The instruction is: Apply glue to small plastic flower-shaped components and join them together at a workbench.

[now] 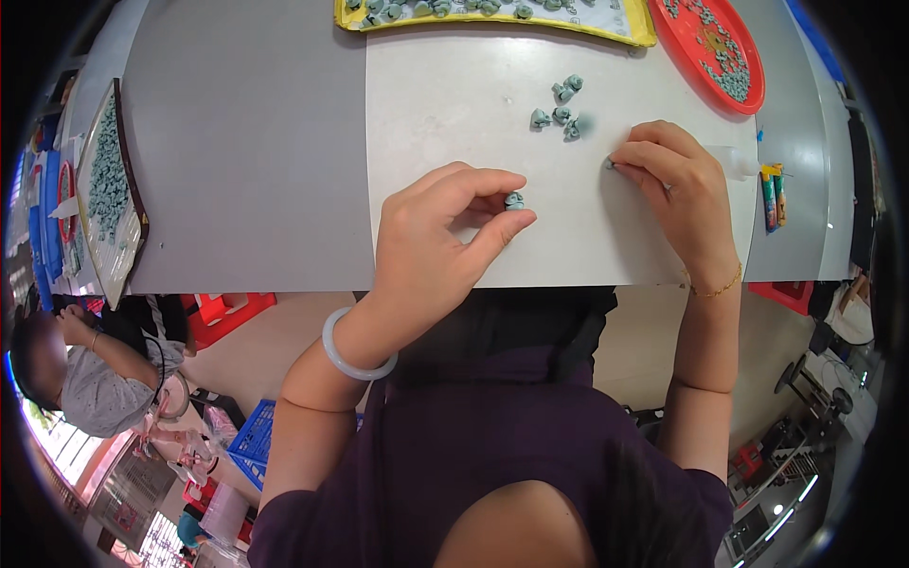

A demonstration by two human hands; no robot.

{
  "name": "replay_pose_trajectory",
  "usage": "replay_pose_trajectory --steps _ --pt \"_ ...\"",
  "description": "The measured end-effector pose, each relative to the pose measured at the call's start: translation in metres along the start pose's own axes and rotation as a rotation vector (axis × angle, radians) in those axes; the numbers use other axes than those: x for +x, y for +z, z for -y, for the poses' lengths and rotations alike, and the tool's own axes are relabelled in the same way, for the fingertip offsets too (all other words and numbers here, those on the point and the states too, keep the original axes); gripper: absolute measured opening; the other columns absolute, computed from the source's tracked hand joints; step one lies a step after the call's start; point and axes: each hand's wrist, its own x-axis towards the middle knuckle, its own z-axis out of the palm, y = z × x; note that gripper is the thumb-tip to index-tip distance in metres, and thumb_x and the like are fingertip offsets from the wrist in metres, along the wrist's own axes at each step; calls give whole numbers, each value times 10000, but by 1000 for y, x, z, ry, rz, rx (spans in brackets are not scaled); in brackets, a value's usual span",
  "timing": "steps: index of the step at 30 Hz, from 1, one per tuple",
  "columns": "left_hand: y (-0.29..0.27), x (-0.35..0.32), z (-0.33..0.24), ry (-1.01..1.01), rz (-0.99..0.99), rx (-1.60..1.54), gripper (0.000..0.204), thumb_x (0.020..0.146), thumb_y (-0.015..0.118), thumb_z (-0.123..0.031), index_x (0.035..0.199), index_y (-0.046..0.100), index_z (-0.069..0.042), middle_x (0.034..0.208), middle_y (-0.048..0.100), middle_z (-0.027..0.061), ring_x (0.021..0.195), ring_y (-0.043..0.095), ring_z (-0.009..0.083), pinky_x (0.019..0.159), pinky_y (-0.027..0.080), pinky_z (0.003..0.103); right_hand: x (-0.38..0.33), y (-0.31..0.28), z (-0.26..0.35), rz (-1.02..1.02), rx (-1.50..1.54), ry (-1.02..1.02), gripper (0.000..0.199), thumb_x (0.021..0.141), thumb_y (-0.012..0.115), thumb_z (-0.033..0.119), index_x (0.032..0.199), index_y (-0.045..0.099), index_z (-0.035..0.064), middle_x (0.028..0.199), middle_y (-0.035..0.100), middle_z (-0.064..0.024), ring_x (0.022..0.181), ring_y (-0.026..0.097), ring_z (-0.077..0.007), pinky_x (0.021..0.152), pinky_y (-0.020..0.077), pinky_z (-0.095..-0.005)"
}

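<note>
Between thumb and fingertips, my left hand (440, 222) pinches a small grey-green moulded piece (514, 201) above the white part of the table. My right hand (677, 175) is closed in a pinch on a tinier grey-green bit (611, 164), whose exact shape is too small to tell. The two hands are apart. Beyond them, several grey-green moulded pieces (561, 116) lie in a loose cluster on the tabletop (436, 104).
At the far edge stands a yellow-rimmed tray (511, 23) of similar pieces. A red oval tray (663, 47) with tiny grey-green bits is far right, near two small tubes (775, 199). Another tray (118, 256) heaped with bits lies left. A person (114, 369) sits lower left.
</note>
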Motion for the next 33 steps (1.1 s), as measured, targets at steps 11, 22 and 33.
replay_pose_trajectory --steps 11,22,33 --pt "0 1 -1 -11 16 14 196 706 682 25 896 639 10 758 582 59 678 575 106 638 494 210 -14 22 32 -199 96 442 96 732 632 -32 813 591 1 744 580 -51 626 538 -121 562 428 -223" --pt "-1 0 0 11 10 17 187 722 686 -31 896 624 -2 744 597 87 671 614 152 615 523 237 -15 11 17 -95 189 222 117 730 605 -73 825 576 -13 784 573 -64 637 539 -146 615 439 -229" --pt "-2 2 -4 10 24 41 194 722 684 -24 907 627 -9 763 598 86 684 615 153 622 526 240 -14 18 28 -131 -24 263 81 734 615 -40 783 561 -3 729 564 -59 578 538 -143 522 433 -235"
